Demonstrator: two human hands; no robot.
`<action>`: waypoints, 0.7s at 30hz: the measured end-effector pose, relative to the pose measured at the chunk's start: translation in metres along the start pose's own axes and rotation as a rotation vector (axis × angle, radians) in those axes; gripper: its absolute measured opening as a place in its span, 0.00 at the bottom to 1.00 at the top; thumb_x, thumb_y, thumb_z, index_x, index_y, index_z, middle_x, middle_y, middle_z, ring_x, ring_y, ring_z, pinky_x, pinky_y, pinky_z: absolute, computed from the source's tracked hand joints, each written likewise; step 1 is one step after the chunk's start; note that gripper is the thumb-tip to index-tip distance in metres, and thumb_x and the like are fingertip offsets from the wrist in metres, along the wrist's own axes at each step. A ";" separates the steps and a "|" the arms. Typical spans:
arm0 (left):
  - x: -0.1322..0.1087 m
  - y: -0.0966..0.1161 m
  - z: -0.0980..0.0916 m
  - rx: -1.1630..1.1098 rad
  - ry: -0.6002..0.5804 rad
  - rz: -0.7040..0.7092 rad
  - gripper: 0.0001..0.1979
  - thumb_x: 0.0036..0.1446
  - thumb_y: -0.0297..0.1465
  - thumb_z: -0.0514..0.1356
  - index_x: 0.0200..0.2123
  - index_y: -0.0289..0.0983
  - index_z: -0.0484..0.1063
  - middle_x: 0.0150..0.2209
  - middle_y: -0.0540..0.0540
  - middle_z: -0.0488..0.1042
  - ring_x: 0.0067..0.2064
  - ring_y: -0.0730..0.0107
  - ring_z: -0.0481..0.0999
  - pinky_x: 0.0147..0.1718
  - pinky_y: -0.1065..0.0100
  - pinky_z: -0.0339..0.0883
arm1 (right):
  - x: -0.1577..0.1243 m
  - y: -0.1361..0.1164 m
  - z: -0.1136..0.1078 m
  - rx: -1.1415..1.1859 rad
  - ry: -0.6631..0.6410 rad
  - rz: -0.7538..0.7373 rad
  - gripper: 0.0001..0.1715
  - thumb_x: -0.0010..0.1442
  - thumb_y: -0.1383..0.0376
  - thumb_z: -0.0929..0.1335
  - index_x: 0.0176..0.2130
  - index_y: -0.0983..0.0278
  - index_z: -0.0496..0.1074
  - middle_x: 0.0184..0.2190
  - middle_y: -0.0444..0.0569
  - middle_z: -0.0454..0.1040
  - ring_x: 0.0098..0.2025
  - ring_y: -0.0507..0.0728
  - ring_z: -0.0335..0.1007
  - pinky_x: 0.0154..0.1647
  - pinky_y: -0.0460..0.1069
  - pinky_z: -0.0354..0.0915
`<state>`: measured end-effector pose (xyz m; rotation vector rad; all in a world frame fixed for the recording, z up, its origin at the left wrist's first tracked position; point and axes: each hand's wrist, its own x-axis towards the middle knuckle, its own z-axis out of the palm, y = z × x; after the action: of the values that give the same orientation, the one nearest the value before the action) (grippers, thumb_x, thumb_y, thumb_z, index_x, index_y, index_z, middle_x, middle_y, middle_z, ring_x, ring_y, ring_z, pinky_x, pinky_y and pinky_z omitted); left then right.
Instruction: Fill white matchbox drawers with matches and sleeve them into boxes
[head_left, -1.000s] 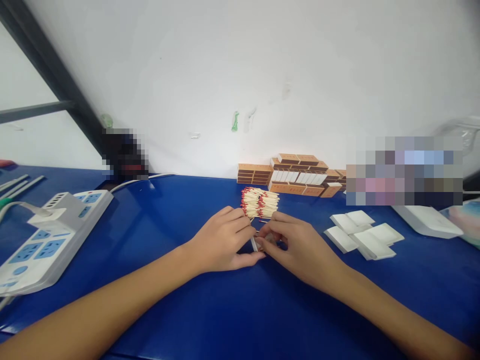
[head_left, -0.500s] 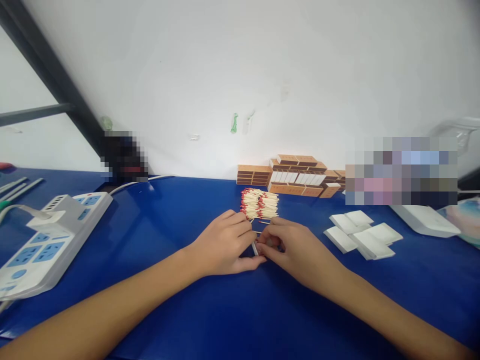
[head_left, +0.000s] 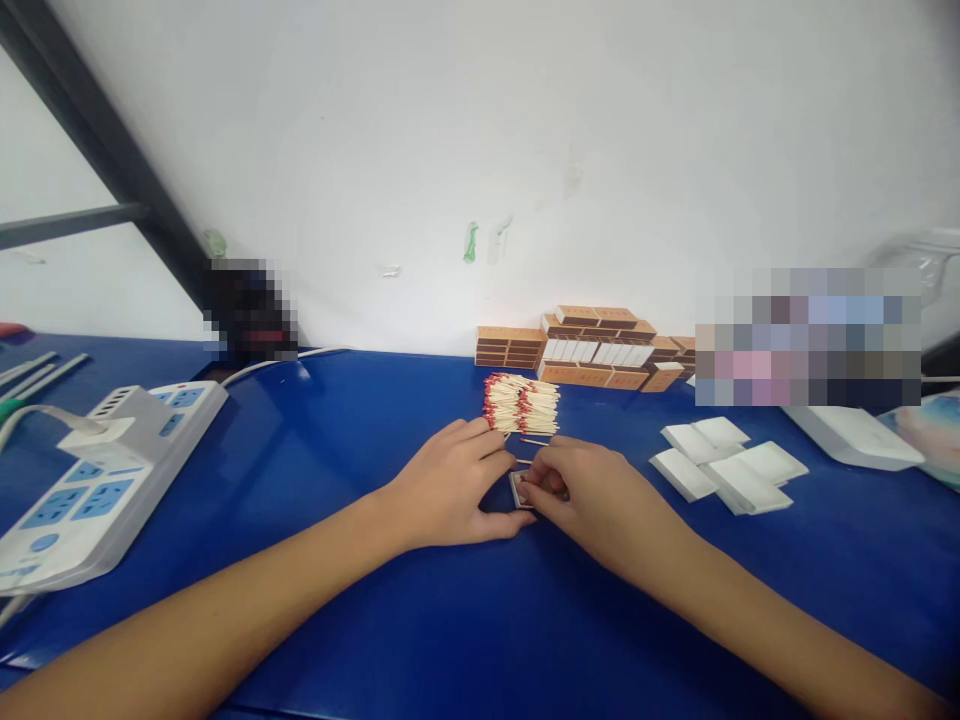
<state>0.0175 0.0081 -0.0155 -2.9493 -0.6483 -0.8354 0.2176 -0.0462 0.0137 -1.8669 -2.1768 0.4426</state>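
Note:
A small white matchbox tray [head_left: 516, 491] lies on the blue table between my hands, its right part hidden. My left hand [head_left: 454, 488] curves around the tray's left end, thumb on the near side and fingers on the far side, steadying it. Over the tray, my right hand [head_left: 589, 490] has thumb and fingers pinched together; red match heads show at the fingertips, and how many matches it holds is hidden. Just beyond the hands is a pile of red-tipped matches [head_left: 523, 405], with a few loose matches [head_left: 535, 441] in front of it.
Stacked brown matchboxes [head_left: 592, 375] stand against the wall. Several white matchbox trays [head_left: 757, 470] lie to the right, near a white box-like object [head_left: 855, 440]. A power strip [head_left: 112, 490] with a plugged-in charger lies at left. Blurred patches hide some things at the back.
My right fingers have shifted slightly over the tray, and more of its left end and the red match heads now show. My left hand has stayed nearly still. The view moved slightly.

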 end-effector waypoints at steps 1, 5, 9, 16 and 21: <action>0.000 0.000 0.001 -0.015 -0.002 -0.006 0.18 0.62 0.46 0.66 0.37 0.35 0.77 0.35 0.46 0.75 0.40 0.61 0.73 0.38 0.59 0.64 | 0.000 0.000 0.000 -0.003 0.003 0.002 0.08 0.65 0.64 0.72 0.32 0.61 0.78 0.35 0.49 0.81 0.34 0.57 0.77 0.32 0.50 0.64; 0.001 0.002 0.002 -0.059 0.015 -0.011 0.15 0.61 0.43 0.67 0.34 0.35 0.77 0.33 0.47 0.74 0.38 0.63 0.72 0.37 0.60 0.64 | 0.000 -0.004 -0.001 -0.032 -0.010 0.003 0.07 0.64 0.66 0.72 0.32 0.61 0.77 0.34 0.50 0.81 0.33 0.57 0.77 0.31 0.49 0.63; 0.001 0.003 0.002 -0.050 0.021 0.002 0.14 0.61 0.42 0.67 0.34 0.36 0.78 0.31 0.48 0.74 0.37 0.63 0.72 0.36 0.60 0.63 | -0.003 -0.011 -0.004 -0.110 -0.038 0.008 0.09 0.67 0.66 0.70 0.33 0.62 0.76 0.35 0.52 0.81 0.33 0.58 0.77 0.31 0.50 0.62; 0.002 0.004 0.000 -0.002 0.050 0.025 0.13 0.61 0.40 0.65 0.33 0.35 0.78 0.31 0.47 0.74 0.37 0.63 0.72 0.35 0.60 0.62 | -0.006 -0.013 -0.006 -0.212 -0.053 -0.049 0.11 0.69 0.66 0.68 0.34 0.63 0.76 0.37 0.53 0.79 0.32 0.57 0.76 0.31 0.50 0.61; 0.002 0.003 -0.002 0.002 0.065 0.022 0.14 0.61 0.41 0.64 0.32 0.35 0.77 0.31 0.47 0.74 0.36 0.64 0.72 0.35 0.60 0.63 | -0.005 -0.007 -0.002 -0.176 -0.014 -0.078 0.09 0.68 0.67 0.68 0.34 0.63 0.75 0.37 0.52 0.78 0.30 0.56 0.76 0.30 0.50 0.61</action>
<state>0.0193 0.0059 -0.0127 -2.9077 -0.6119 -0.9233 0.2125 -0.0518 0.0185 -1.8610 -2.3565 0.2566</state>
